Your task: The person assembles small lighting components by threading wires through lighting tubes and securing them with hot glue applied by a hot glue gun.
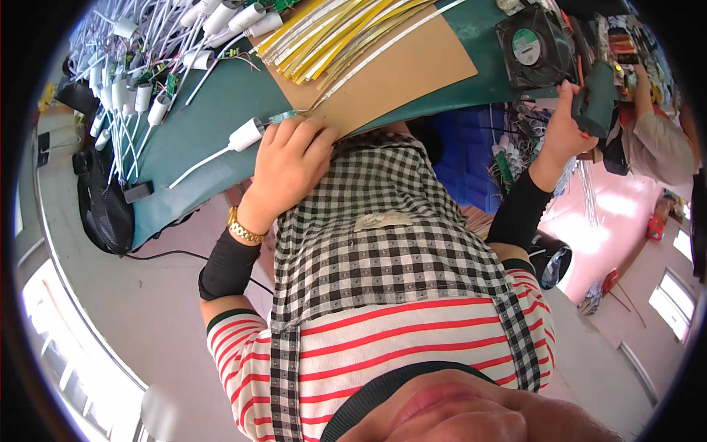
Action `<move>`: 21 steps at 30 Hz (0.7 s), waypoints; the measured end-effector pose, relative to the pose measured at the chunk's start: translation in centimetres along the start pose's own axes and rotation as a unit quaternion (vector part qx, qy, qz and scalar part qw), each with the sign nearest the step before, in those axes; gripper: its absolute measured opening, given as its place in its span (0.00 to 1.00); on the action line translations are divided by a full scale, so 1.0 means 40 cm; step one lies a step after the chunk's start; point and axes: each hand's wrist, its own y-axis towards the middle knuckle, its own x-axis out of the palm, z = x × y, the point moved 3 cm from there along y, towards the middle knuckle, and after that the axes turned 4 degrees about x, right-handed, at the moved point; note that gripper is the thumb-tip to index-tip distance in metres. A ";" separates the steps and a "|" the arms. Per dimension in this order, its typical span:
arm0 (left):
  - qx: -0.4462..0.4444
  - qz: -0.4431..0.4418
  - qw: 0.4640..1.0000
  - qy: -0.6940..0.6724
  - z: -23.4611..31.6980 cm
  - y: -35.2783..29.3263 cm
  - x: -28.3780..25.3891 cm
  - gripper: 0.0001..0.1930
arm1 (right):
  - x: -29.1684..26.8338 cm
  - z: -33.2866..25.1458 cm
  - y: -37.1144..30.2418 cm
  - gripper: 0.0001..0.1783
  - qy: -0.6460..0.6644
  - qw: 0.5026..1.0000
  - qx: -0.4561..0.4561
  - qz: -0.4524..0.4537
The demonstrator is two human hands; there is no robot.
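Note:
At the near edge of the table, my left hand [291,158] has its fingers closed around a small green circuit board [283,116]. Right beside the board lies a white cylindrical housing [246,135] with a white cable trailing from it to the left. Far to the right, my right hand [565,132] is wrapped around a dark green, thick-bodied tool [595,99]; its exact kind is unclear. The thumb points up along the tool's near side, and the other fingers are partly hidden. A black fan [536,48] stands just beyond that hand.
Many white housings with cables and boards [143,96] crowd the table's left. Yellow and white strips [331,37] lie on a brown cardboard sheet [412,70] over the green tabletop [199,132]. A blue bin [471,158] sits below the edge. Another person's arm [644,92] shows at right.

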 end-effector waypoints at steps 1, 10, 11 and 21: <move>0.002 -0.006 1.000 -0.004 -0.002 -0.005 -0.003 0.16 | 0.012 -0.013 -0.010 0.07 0.051 0.998 0.017 0.012; 0.023 -0.068 0.996 -0.055 -0.041 0.009 -0.016 0.18 | -0.002 -0.029 -0.034 0.10 0.071 0.997 -0.021 0.038; 0.045 -0.052 0.996 -0.050 -0.043 0.009 -0.012 0.18 | -0.003 -0.031 -0.042 0.12 0.093 0.995 0.007 0.035; 0.154 0.035 0.985 0.075 0.002 0.061 0.045 0.14 | 0.035 -0.072 -0.205 0.16 0.310 0.944 0.096 -0.057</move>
